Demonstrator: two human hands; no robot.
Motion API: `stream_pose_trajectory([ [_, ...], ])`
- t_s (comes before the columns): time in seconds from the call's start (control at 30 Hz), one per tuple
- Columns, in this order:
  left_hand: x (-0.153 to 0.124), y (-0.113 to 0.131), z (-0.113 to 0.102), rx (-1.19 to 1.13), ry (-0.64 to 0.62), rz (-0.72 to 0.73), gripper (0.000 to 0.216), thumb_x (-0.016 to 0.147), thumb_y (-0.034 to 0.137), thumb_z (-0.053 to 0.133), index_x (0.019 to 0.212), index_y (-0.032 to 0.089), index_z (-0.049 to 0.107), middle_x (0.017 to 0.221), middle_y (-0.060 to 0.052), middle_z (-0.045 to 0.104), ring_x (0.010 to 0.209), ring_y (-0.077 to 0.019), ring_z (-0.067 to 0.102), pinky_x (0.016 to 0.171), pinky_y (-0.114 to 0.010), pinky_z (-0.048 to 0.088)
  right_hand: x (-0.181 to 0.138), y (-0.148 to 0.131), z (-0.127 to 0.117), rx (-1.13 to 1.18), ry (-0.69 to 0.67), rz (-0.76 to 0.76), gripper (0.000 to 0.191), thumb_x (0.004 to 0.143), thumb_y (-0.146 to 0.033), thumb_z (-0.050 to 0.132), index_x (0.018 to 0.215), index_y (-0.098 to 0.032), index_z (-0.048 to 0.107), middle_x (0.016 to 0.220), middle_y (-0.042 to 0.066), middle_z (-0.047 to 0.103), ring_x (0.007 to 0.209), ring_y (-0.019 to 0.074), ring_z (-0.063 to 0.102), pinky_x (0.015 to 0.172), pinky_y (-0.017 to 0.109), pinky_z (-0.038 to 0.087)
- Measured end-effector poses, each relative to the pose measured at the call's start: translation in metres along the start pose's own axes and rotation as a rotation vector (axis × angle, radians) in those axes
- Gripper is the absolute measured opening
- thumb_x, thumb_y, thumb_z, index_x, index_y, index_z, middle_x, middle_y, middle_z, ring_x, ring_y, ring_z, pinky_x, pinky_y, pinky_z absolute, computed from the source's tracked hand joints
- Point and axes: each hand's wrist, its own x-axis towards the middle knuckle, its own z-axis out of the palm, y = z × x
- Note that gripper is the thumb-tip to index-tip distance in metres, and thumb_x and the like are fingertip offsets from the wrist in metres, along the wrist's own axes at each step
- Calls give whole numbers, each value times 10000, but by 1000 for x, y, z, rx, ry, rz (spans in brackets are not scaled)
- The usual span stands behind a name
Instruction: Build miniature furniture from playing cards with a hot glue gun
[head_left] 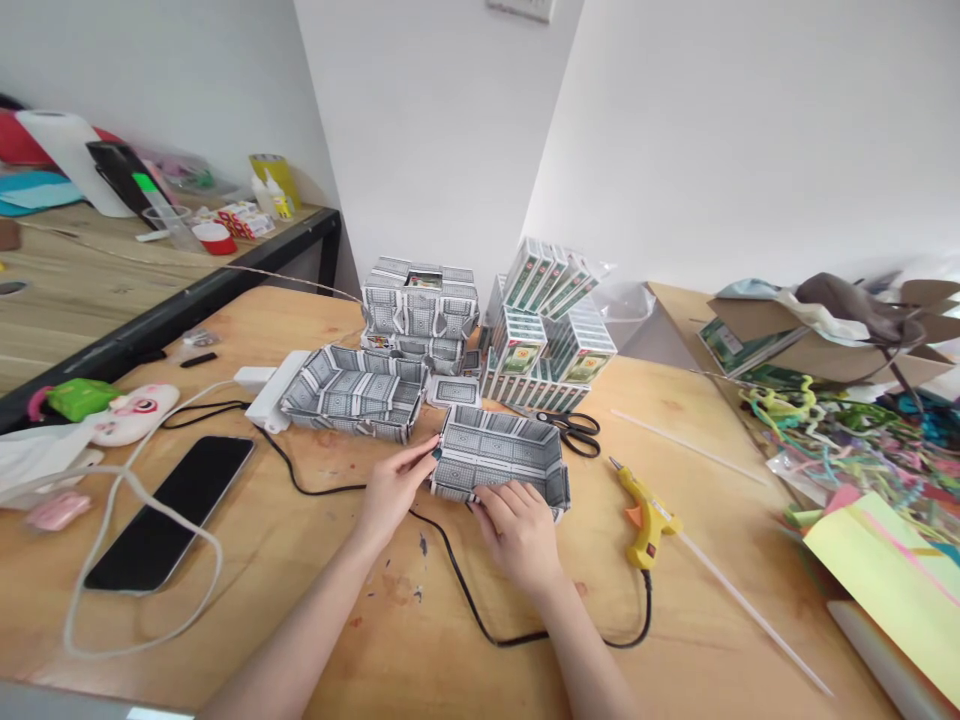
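Observation:
An open box made of grey-patterned playing cards (499, 445) lies on the table in front of me. My left hand (397, 485) pinches its left front corner between thumb and fingers. My right hand (521, 525) grips the front wall, fingers curled over the top edge and thumb outside. Behind the box lies a small stack of playing cards (454, 391). A second open card box (352, 390) stands to the left, with a card-covered strip across its inside. To the right lies a yellow glue gun (645, 515), its black cable running past my wrists.
Behind stand a taller card-built box (420, 300) and stacked green-and-white card packs (544, 330). Black-handled scissors (574, 430) lie beside the packs. A phone (176, 510) and white cable are at left; glue sticks (750, 610), pipe cleaners (862, 430) and coloured paper (889, 570) at right.

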Motion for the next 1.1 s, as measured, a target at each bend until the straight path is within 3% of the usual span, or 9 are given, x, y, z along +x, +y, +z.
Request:
stream_pose_trajectory([
  [0.13,3,-4,-3,-120,-38,-75,403,720,320,647,1098,181,650,1170,-73,640,1110,-249,578,938,-357,481,0,1,-5,87,23,-3,159,869,-192,511,995,-183,609,852,59,674,765,170,592,679,313,451],
  [0.27,6,-2,-5,-245,-48,-169,446,682,278,687,1114,177,635,1158,-80,649,1102,-238,583,948,-342,463,-10,10,-26,191,216,83,176,848,-153,509,985,-205,607,871,70,672,814,179,616,721,327,493],
  [0.33,7,-1,-6,-292,-43,-219,450,656,251,703,1095,172,643,1142,-82,658,1089,-240,590,940,-341,462,-24,19,-40,98,377,292,113,838,-202,527,886,-200,628,797,70,670,762,195,622,706,341,490],
  [0.43,9,0,-6,-358,-38,-273,431,621,226,719,1043,160,661,1086,-81,685,1051,-239,608,917,-335,467,-52,33,-61,-9,522,857,232,815,-393,550,791,-180,640,684,64,671,672,209,629,624,309,471],
  [0.53,10,0,-6,-409,-44,-286,397,605,212,730,994,156,673,1033,-68,704,1017,-217,621,897,-301,468,-79,48,-78,19,227,1266,400,770,-558,520,688,-185,638,596,53,664,564,214,611,489,273,410],
  [0.6,11,1,-7,-421,-57,-297,382,601,204,734,976,160,677,1016,-59,709,993,-200,627,879,-279,472,-91,58,-85,-6,42,1390,490,761,-627,460,594,-190,604,547,59,642,541,225,598,472,279,390],
  [0.7,12,1,-9,-436,-83,-312,373,598,195,737,965,162,681,999,-54,713,959,-182,635,866,-264,473,-98,74,-91,-33,-96,1404,567,776,-662,350,511,-207,560,493,75,607,516,236,579,484,304,392],
  [0.83,13,-1,-12,-457,-106,-315,369,597,189,732,961,161,686,1005,-59,710,959,-180,635,878,-269,466,-96,96,-89,-273,-232,1349,575,739,-685,329,399,-246,479,440,87,533,517,265,558,503,347,387],
  [1.1,9,-4,-11,-392,-99,-247,392,614,247,727,994,172,670,1083,-73,684,1072,-228,591,931,-332,444,-107,117,-83,-442,-318,1443,453,665,-637,441,496,-236,564,603,155,598,663,292,593,526,350,397],
])
